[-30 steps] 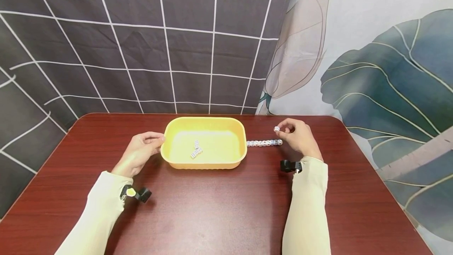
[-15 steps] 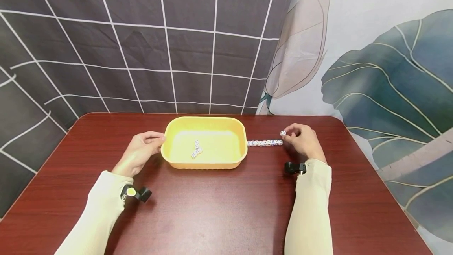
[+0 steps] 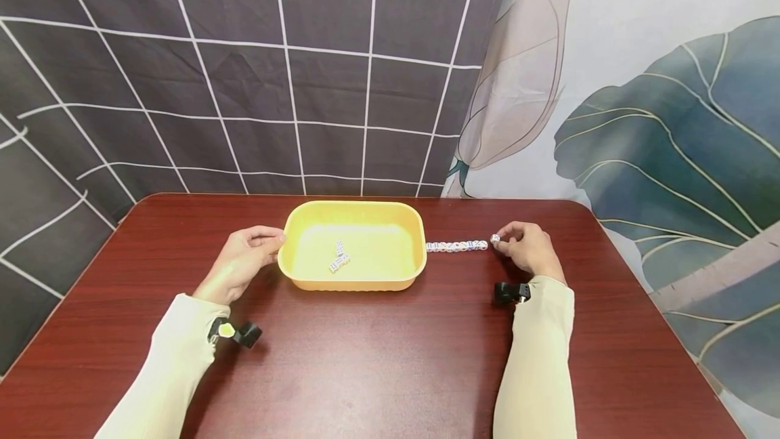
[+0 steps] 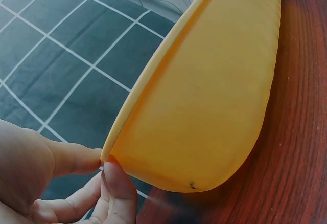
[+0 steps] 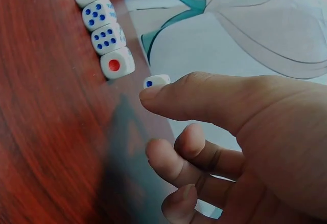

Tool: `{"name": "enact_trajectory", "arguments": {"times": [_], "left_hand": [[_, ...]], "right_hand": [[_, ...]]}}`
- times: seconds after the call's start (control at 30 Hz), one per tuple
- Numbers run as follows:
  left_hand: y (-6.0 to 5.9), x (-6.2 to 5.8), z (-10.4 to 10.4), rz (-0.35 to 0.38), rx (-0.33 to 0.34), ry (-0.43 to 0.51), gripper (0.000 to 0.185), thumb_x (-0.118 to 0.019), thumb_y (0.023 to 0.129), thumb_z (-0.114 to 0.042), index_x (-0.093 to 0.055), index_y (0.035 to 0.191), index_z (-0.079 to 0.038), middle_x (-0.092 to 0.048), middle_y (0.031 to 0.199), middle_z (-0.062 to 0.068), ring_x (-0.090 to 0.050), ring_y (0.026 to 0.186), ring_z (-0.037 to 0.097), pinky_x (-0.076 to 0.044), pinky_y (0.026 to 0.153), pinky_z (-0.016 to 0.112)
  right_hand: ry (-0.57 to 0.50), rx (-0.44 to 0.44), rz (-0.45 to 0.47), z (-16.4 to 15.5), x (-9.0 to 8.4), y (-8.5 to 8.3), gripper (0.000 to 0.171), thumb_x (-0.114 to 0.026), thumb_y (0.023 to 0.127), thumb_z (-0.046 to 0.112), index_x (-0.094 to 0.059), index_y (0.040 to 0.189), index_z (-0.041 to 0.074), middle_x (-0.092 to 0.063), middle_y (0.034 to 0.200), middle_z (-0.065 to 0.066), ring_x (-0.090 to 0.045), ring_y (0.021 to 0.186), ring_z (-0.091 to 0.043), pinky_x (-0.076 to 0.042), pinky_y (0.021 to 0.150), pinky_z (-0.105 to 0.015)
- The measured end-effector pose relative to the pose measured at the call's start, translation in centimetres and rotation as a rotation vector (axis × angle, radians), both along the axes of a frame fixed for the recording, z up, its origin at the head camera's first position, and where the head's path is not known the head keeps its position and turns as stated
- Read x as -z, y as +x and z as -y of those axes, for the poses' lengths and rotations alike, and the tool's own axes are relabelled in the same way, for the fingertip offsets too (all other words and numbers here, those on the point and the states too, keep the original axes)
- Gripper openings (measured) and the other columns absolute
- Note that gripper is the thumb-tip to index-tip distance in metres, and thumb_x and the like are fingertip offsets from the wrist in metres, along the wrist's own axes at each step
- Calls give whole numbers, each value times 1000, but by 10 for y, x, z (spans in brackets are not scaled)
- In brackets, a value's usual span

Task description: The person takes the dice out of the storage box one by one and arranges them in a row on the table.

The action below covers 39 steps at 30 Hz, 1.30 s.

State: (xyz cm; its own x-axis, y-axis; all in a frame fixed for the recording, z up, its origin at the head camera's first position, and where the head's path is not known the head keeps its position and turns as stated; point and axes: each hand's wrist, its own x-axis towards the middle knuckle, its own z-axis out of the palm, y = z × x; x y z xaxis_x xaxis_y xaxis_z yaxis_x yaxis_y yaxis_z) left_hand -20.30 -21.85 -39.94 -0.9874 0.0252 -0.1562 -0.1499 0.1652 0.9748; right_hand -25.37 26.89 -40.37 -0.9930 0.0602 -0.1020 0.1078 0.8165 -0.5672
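A yellow plastic tub (image 3: 352,285) stands on the table with a few white dice (image 3: 339,261) inside. At its left end my left hand (image 3: 240,259) pinches the rim between thumb and fingers; the left wrist view shows the thumb on the outer wall (image 4: 194,96). A row of dice (image 3: 457,246) runs rightward from the tub's right side, with red and blue pips. Just beyond the row's right end, my right hand (image 3: 529,248) pinches a single die (image 5: 156,81), its thumb covering part of it. A small gap separates this die from the row's end die (image 5: 117,64).
The dark red wooden table (image 3: 353,358) reaches back to a grey grid-patterned cloth (image 3: 329,87). A white cloth with leaf prints (image 3: 658,127) hangs at the right. Black wrist cameras (image 3: 510,292) sit on both sleeves.
My right hand has moved right and toward me with the die, lowering it from above the row to beside its right end. The left hand and tub stay put.
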Motion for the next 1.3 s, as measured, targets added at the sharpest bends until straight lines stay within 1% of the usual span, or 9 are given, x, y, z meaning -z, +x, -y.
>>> {"name": "enact_trajectory", "arguments": {"times": [0.2,0.5,0.9,1.2,1.3], "left_hand": [[-1,0,0,0,-2,-1,45,-59,103,-13,-49,135,16,-71,91,-10,-66,82,-2,-58,77,16],[-1,1,1,3,-8,-11,45,-60,102,-14,-49,135,15,-71,93,-8,-67,81,-1,-58,77,17],[-1,2,0,5,-7,-33,45,-61,102,-15,-51,134,14,-72,94,-6,-66,81,-1,-57,77,16],[-1,1,0,5,-7,-37,45,-61,102,-15,-51,135,14,-72,95,-6,-66,82,-1,-57,78,16],[-2,2,1,2,-9,-35,45,-61,102,-15,-51,135,14,-73,96,-6,-67,82,-1,-57,77,16]], "right_hand": [[26,-40,13,-1,5,-4,17,-69,94,16,-72,109,8,-60,81,-5,-53,81,-25,-40,67,-31],[36,-65,42,1,5,-6,16,-68,94,14,-72,109,8,-61,83,-4,-54,83,-24,-41,70,-31],[25,-82,23,2,4,-4,16,-70,92,12,-73,107,7,-56,72,2,-51,76,-19,-39,70,-30],[29,-84,28,3,1,-3,20,-71,92,12,-72,111,7,-58,74,0,-53,79,-21,-40,69,-30],[30,-86,11,3,-2,-3,22,-70,91,11,-71,113,6,-57,73,0,-53,79,-22,-39,69,-30]]}}
